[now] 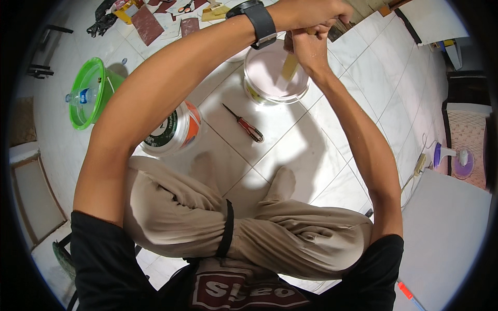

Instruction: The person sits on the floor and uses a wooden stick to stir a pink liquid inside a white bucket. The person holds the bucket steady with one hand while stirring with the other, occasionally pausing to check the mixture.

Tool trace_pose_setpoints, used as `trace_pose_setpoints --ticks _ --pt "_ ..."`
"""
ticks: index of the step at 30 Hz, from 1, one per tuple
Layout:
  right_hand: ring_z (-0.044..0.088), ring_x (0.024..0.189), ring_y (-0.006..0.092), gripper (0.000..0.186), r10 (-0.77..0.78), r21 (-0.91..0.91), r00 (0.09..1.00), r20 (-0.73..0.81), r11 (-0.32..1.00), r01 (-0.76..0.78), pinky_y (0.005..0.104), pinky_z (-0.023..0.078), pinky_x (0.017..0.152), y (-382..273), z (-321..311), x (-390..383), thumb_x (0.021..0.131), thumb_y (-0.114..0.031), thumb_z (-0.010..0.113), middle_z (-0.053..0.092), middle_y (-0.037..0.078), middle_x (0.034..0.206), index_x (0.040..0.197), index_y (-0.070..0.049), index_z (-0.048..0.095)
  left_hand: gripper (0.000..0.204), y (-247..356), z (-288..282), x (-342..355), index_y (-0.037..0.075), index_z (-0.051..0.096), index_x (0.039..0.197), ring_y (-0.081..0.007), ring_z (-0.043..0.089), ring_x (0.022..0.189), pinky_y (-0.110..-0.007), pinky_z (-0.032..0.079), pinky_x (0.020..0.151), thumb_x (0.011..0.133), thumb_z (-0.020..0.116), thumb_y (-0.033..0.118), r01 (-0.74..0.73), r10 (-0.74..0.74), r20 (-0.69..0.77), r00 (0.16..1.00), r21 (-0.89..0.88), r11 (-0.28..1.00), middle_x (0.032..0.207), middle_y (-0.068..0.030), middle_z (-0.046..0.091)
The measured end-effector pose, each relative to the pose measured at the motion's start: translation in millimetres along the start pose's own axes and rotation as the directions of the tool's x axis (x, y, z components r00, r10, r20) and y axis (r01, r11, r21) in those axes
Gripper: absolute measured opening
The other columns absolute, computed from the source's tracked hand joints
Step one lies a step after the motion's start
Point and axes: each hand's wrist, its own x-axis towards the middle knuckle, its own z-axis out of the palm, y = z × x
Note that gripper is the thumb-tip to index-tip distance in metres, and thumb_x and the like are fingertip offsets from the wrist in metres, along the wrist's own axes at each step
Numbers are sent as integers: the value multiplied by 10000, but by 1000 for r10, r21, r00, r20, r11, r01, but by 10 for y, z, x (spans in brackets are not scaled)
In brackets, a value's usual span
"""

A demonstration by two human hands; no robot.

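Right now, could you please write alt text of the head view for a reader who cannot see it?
The person's right hand grips a yellowish stick dipped in a white bucket of pale mixture, the left hand close by. A red-handled pointed tool lies nearby on the tiled floor.

**Makeshift indoor workshop**

Work gear is spread over the tiled floor (373, 78): a screwdriver (244, 124) is seen near the open pail (262, 95), a green bucket (78, 118) left of the pail, dark red sheets (147, 25) and scissors (185, 7) beyond it, leftward.
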Motion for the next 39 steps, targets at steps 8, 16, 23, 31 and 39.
trace_pose_setpoints --ticks 8,16,23,31,39 --pt "606 601 194 100 -530 -321 840 -116 820 473 353 499 592 246 7 150 837 -70 665 615 71 639 799 10 618 206 33 100 -136 -48 674 826 -159 566 475 -327 519 511 818 661 157 -220 268 -94 959 347 911 626 -76 629" --pt "586 551 173 243 -84 270 994 -69 958 99 323 439 472 153 320 225 967 -83 597 565 48 607 728 -45 578 211 141 -136 -25 -7 624 707 -141 530 443 -313 472 444 831 677 155 85 -42 -181 983 236 968 559 -62 562" --pt "648 674 162 112 -409 -91 907 -96 911 401 321 502 634 186 43 204 827 -82 689 652 64 673 788 3 627 208 9 -18 -126 -11 633 714 -147 537 438 -306 475 441 840 672 149 -243 285 -82 955 337 910 566 -62 577" --pt "547 515 140 109 -167 200 980 -106 962 186 301 435 475 131 351 253 944 -101 637 587 60 632 869 -39 586 210 171 -105 -27 -28 647 788 -157 562 463 -334 519 492 836 692 172 -51 118 -166 979 364 930 588 -86 596" --pt "590 548 134 225 -238 -219 967 -97 952 212 291 449 515 173 -30 132 962 -182 644 593 43 606 789 -41 611 219 -5 -29 -15 -9 623 682 -126 504 428 -314 455 420 844 658 134 -142 144 -4 990 132 981 545 -64 568"
